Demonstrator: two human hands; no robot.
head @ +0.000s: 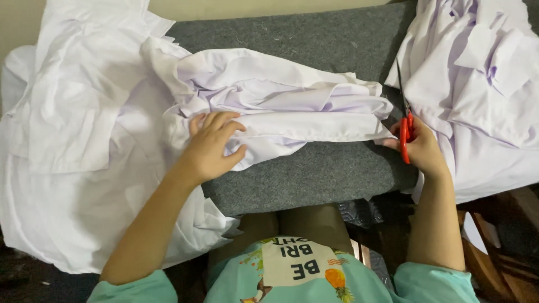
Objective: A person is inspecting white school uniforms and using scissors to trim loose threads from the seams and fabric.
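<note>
A person in a light teal top sits at a tabletop (314, 45) covered with grey felt-like fabric, seen from above. Across the middle of the grey surface lies a bunched, folded strip of white cloth (292, 109) with a faint lilac tint, running from left to right.

The left hand (212, 147) lies flat on the left part of that folded cloth, palm down, fingers spread and slightly curled, pressing the cloth against the grey surface. It grips nothing.

The right hand (422, 148) is at the right end of the folded cloth, just past its edge. It is closed around the red handles of a pair of scissors (404, 120). The dark blades point away from the person, toward the far side of the tabletop, and look nearly closed. The blades lie between the end of the folded cloth and a second heap of cloth.

That second heap, a pile of white garments (483, 84), fills the area to the right of the folded cloth and hangs over the tabletop's right edge. To the left of the folded cloth, a large spread of white fabric (73, 140) covers the tabletop's left end and drapes down toward the person's left arm. The folded cloth seems to join this spread.
</note>
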